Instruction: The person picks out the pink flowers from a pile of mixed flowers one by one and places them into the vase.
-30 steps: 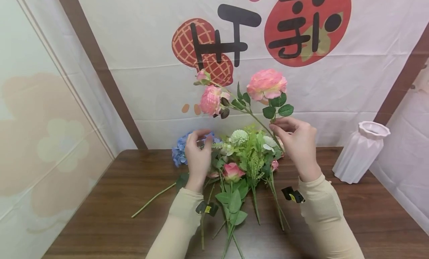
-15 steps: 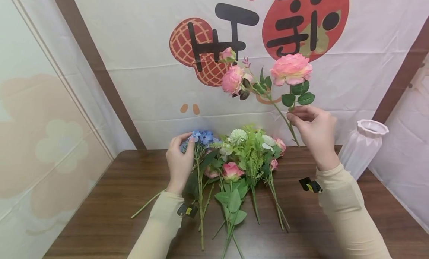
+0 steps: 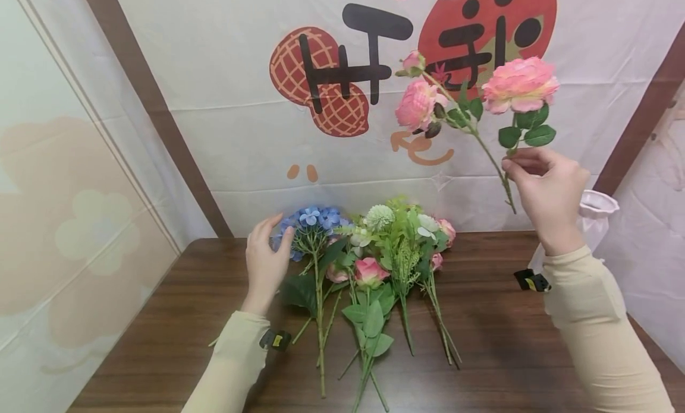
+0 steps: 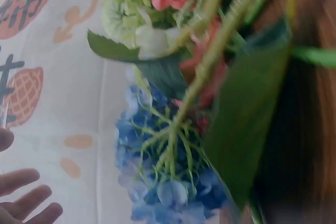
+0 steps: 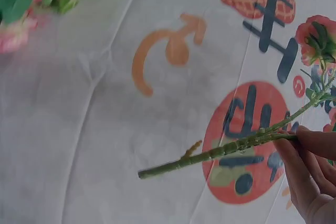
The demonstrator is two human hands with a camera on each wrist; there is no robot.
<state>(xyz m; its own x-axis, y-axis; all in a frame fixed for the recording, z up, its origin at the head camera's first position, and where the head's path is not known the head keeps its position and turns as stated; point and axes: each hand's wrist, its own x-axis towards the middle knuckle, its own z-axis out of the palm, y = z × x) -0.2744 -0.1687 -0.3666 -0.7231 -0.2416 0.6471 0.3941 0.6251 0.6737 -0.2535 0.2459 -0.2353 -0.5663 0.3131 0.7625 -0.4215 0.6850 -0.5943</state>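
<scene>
My right hand (image 3: 551, 193) pinches the stem of a pink peony spray (image 3: 520, 85), held up in front of the backdrop at the right. The spray carries two full blooms and a bud, and its cut stem end (image 5: 173, 167) points free in the right wrist view. My left hand (image 3: 266, 264) has its fingers spread and holds nothing, just left of the blue hydrangea (image 3: 312, 218). In the left wrist view the fingers (image 4: 26, 200) stand apart from the hydrangea's blue head (image 4: 168, 195).
Several artificial stems lie on the brown wooden table (image 3: 481, 341), among them a pink rose (image 3: 370, 273), a pale green pompom flower (image 3: 380, 217) and green sprigs (image 3: 402, 270). A white vase (image 3: 596, 214) stands behind my right wrist. A printed cloth (image 3: 241, 134) hangs behind.
My right hand has moved up and to the right with the peony spray. My left hand has drawn back leftward, and the hydrangea's head and stem now show fully.
</scene>
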